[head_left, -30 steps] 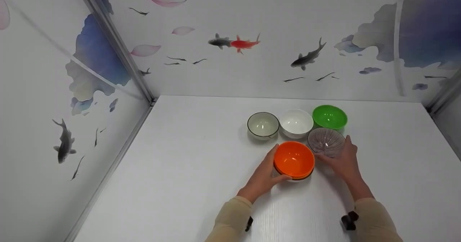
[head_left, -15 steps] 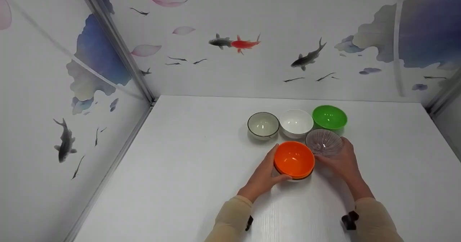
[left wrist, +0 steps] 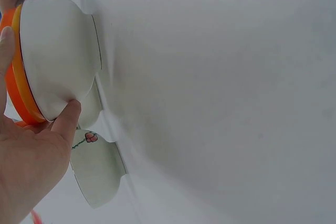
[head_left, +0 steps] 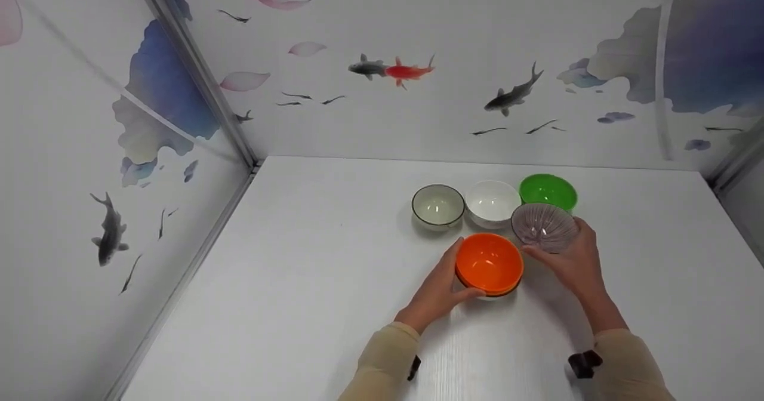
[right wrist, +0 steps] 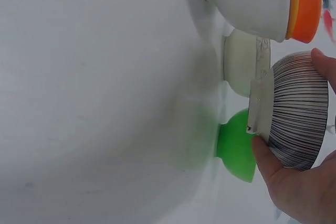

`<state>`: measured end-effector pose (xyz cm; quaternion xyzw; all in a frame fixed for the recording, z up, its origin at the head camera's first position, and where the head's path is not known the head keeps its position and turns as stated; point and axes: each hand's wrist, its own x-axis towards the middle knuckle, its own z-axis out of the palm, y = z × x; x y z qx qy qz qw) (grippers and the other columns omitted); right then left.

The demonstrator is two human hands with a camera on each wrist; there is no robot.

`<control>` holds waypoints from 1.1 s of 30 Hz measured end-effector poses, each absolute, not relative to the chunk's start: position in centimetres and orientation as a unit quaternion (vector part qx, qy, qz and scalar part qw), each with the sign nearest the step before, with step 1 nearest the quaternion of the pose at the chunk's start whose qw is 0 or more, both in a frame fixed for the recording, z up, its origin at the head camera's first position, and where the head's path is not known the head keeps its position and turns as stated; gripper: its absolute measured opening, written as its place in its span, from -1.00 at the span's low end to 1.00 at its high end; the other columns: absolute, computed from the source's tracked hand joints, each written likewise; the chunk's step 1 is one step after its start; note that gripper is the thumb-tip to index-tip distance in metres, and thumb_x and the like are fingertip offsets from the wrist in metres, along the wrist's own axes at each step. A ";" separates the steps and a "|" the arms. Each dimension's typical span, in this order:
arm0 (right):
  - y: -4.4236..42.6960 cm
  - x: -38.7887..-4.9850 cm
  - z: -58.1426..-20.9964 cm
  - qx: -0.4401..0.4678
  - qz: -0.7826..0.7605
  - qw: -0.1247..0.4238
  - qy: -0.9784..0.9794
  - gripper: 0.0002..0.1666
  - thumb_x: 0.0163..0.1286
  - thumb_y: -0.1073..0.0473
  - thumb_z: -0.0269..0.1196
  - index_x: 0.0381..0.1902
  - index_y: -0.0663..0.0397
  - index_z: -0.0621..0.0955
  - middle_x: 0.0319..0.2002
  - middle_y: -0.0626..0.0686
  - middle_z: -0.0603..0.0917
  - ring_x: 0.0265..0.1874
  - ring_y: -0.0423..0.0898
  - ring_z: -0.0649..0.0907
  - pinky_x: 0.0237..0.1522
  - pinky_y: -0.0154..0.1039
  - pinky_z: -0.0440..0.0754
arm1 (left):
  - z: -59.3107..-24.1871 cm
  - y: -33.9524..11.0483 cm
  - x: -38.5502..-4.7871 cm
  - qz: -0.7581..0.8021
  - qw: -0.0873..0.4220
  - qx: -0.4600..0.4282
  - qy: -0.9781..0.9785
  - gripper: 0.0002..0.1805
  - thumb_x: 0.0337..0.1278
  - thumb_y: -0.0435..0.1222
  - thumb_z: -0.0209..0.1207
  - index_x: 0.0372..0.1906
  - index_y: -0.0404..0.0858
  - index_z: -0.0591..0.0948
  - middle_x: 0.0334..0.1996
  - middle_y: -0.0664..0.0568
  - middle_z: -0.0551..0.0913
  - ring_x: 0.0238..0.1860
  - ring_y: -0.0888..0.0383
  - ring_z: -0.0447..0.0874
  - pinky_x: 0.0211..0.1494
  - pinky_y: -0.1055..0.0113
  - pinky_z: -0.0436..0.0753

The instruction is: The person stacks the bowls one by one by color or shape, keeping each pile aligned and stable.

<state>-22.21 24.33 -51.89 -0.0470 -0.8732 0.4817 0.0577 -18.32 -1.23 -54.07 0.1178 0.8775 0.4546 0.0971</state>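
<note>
My left hand [head_left: 439,287] grips a stack of nested bowls by its left side, thumb near the front rim. On top is an orange bowl [head_left: 489,262], with a yellow-orange rim below it and a white bowl [left wrist: 58,51] at the bottom. My right hand [head_left: 570,261] holds a purplish bowl [head_left: 543,227] with fine radial lines; its outside shows dark stripes in the right wrist view. This striped bowl [right wrist: 299,111] is raised off the table, its foot apart from the surface, slightly right of and behind the orange stack.
Behind the hands stand a grey-green bowl [head_left: 438,206] with a dark rim, a white bowl [head_left: 493,203] and a green bowl [head_left: 548,192] in a row. The white table [head_left: 298,258] meets printed panels at the back and left.
The striped bowl first shifts slightly left towards the orange stack, then rises and moves away from me in my right hand. My left hand and the stack stay nearly still.
</note>
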 end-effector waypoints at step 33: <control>22.0 -19.8 -48.9 -0.008 0.501 0.088 -0.861 0.28 0.07 0.05 0.56 0.52 0.28 0.02 0.41 0.36 0.27 0.33 0.31 0.36 0.32 0.34 0.42 | -54.2 -1.2 -18.4 0.463 0.086 0.130 0.873 0.11 0.06 -0.08 0.41 0.61 0.03 -0.04 0.59 0.25 0.09 0.57 0.21 0.12 0.58 0.20 0.27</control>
